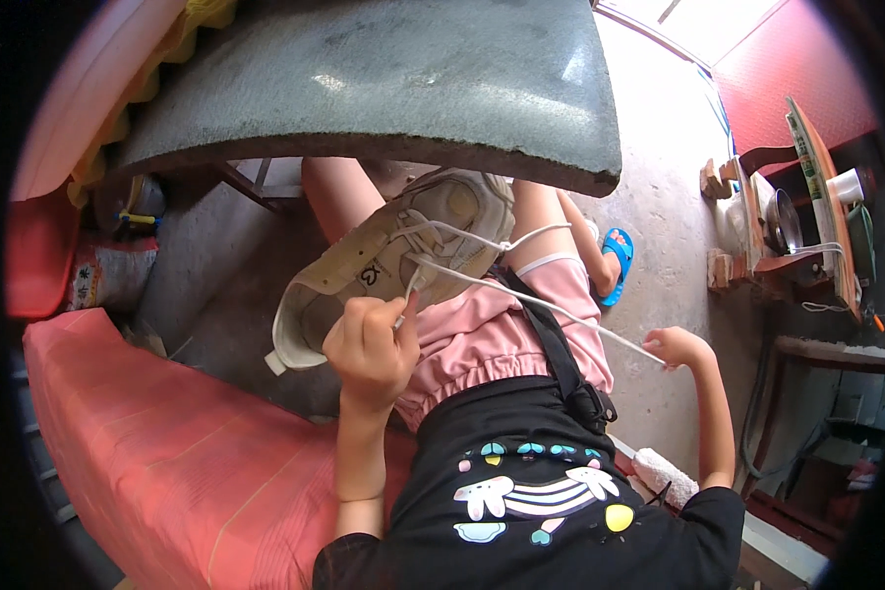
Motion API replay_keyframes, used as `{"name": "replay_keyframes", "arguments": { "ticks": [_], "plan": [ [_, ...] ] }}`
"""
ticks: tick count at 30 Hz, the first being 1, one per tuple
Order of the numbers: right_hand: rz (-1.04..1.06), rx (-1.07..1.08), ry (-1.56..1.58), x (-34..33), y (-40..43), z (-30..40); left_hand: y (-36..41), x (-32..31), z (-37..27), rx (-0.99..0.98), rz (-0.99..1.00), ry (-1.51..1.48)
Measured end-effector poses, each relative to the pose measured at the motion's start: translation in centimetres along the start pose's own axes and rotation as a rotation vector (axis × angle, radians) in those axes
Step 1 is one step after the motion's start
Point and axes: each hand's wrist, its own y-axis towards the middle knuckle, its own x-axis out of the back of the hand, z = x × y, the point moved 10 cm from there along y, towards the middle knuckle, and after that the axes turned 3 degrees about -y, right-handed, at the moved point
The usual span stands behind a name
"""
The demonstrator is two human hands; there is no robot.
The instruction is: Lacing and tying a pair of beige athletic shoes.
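A worn white sneaker (pixel 383 258) lies tilted across my lap, its heel towards the lower left and its toe under the edge of the stone slab. White shoelace (pixel 531 293) runs from the shoe's eyelets to my right hand (pixel 678 348), which pinches it and holds it taut off to the right. My left hand (pixel 372 346) is closed near the shoe's opening, gripping the shoe's tongue or a lace; the fingers hide exactly which. Another stretch of lace, with a knot in it, loops over the toe and onto my thigh.
A thick grey stone slab (pixel 413 81) overhangs my knees. On the left is a seat with a red cover (pixel 177 442), with a red plastic basin (pixel 40 254) and a printed sack (pixel 110 273) beyond. A wooden rack (pixel 745 214) holding a metal pan (pixel 782 221) stands at right.
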Motion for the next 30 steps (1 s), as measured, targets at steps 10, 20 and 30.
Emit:
{"name": "replay_keyframes", "arguments": {
  "ticks": [10, 20, 30],
  "plan": [
    [-1.08, 1.104, 0.37, 8.1, -13.2, 20.4, -0.8, -0.5, -2.7, -0.248, 0.068, -0.133],
    [-1.427, 1.259, 0.37, 6.6, -14.1, 21.1, -0.2, -0.7, -3.3, -0.264, 0.153, -0.144],
    [-0.897, 1.198, 0.423, 7.3, -10.9, 18.2, 0.2, -3.1, -3.6, -0.315, 0.268, -0.228]
  ]
}}
